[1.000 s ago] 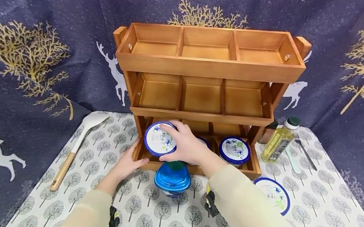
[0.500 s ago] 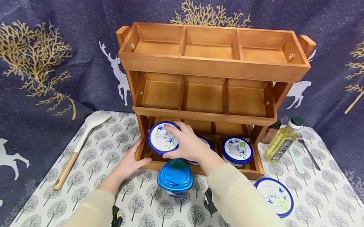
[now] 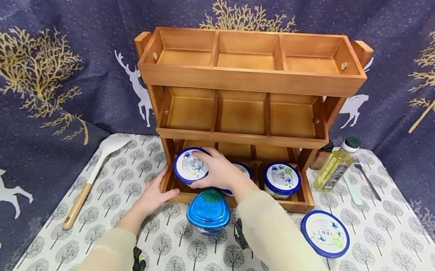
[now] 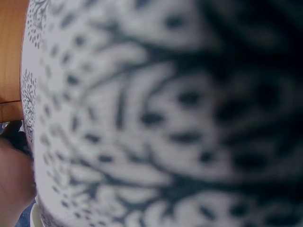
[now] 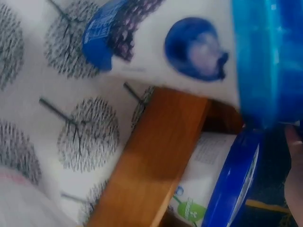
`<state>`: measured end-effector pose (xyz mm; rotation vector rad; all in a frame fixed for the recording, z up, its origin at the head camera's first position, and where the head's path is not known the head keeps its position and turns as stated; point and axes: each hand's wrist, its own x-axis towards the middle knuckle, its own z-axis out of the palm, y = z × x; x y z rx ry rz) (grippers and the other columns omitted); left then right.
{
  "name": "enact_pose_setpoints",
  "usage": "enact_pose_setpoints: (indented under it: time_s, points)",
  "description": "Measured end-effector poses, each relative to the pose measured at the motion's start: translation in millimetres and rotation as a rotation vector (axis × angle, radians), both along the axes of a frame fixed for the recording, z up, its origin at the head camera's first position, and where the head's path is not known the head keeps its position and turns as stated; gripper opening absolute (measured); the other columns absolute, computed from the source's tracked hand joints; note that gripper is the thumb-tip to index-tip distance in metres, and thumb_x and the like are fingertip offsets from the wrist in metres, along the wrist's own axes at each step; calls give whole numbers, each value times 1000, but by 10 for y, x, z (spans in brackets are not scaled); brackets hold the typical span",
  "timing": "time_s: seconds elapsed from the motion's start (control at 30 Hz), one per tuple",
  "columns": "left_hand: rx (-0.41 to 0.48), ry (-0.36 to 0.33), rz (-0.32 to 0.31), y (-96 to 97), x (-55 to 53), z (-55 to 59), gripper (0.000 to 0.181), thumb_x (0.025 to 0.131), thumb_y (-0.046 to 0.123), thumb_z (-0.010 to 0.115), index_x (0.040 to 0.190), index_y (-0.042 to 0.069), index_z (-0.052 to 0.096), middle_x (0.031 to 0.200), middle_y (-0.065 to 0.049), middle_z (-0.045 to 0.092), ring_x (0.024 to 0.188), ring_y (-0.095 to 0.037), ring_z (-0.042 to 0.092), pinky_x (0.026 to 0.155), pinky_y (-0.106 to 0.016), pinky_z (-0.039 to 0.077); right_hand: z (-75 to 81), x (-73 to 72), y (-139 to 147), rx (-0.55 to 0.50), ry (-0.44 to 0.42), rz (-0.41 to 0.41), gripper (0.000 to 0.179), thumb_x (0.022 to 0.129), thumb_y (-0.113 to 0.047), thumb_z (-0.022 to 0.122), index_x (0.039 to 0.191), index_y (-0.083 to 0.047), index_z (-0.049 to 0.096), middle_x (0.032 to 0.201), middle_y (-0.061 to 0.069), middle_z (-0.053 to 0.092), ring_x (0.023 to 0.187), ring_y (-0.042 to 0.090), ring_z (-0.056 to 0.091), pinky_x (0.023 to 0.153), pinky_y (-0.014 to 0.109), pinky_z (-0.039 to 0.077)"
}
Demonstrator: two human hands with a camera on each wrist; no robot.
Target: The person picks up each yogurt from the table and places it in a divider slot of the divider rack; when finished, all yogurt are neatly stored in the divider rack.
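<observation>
“On the bottom shelf of the wooden rack, what can be seen?”

“Three tubs with white tops and blue rims: the left tub, the middle tub and the right tub.”

“How many hands?”

“Two. The right hand holds the left tub by its top. It tips forward, and nobody can tell if it touches the wood below. The left hand is wide, thumb away from its fingers, touching the shelf's left front corner.”

“And on the cloth?”

“One blue-lidded tub, just in front of the shelf. One round white lid, off to the right; it's hard to tell if a tub is under it. One long white kitchen tool on the left. Over on the right, one bottle, one small jar, one fork and one pale green handle.”

“How many shelves?”

“Three.”
</observation>
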<state>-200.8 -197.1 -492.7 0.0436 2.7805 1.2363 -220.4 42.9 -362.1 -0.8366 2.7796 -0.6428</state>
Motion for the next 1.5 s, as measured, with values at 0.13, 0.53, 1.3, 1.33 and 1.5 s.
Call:
enact_pose_setpoints:
  time_s: [0.13,0.53,1.3,1.33,1.5]
  points:
    - [-2,-2,6,-10,2,21,92,81,51,66,151,36,8,153,-19,18,136,-44,13,103,-67,16,-4,-54,-43,25,-12,6,87,71,-55,74,145,-27,38,152,12,24,133,33,33,100,52,37]
    - [-16,-21,-10,-9,-30,46,94,79,60,63,150,38,7,154,-17,16,136,-45,12,102,-68,17,-8,-161,-132,114,-57,59,84,72,-51,76,143,-23,41,151,10,27,136,28,29,107,45,31]
    - [-7,-13,-15,5,6,-25,96,77,62,64,150,38,7,153,-17,20,135,-43,17,102,-67,19,-182,-194,-201,310,-60,83,85,75,-60,66,146,-25,35,152,6,28,139,30,20,112,48,15]
    - [-9,-15,-15,0,7,-22,96,77,63,64,150,38,7,153,-16,20,136,-43,16,102,-67,19,-176,-195,-203,319,-62,81,86,75,-61,65,147,-25,34,152,6,27,139,32,18,112,49,15]
    - [-9,-19,-6,-12,3,-9,96,77,63,63,150,39,7,153,-16,18,136,-43,14,102,-68,18,-128,-202,-143,277,-91,54,89,76,-63,63,148,-22,30,153,7,25,139,36,16,111,52,15]
